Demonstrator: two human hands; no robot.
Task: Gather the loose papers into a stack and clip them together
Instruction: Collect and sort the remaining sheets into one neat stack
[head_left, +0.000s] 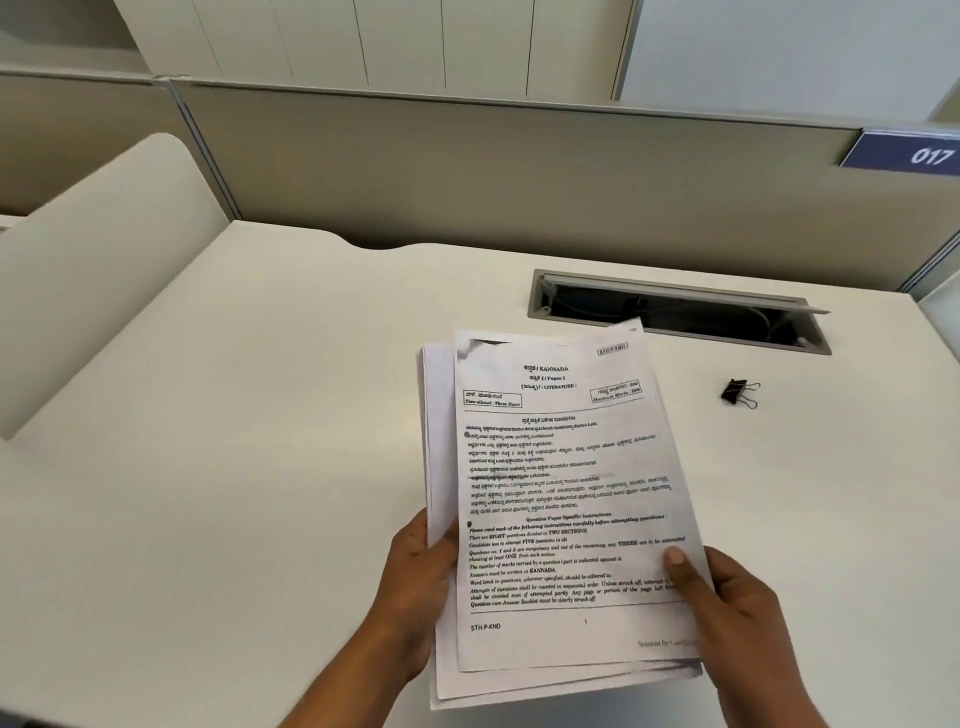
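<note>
Papers (561, 493): one uneven stack, sheet count unclear, over surface (260, 415). Left hand (415, 587) grips its left edge; right hand (727, 608) pinches its right edge. One clip (740, 393) lies right of papers, apart.

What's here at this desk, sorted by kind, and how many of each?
white printed paper bundle: 1
black metal binder clip: 1
hands gripping the bundle: 2, left hand and right hand
blue number sign: 1
open grey cable hatch: 1
Total: 6
</note>
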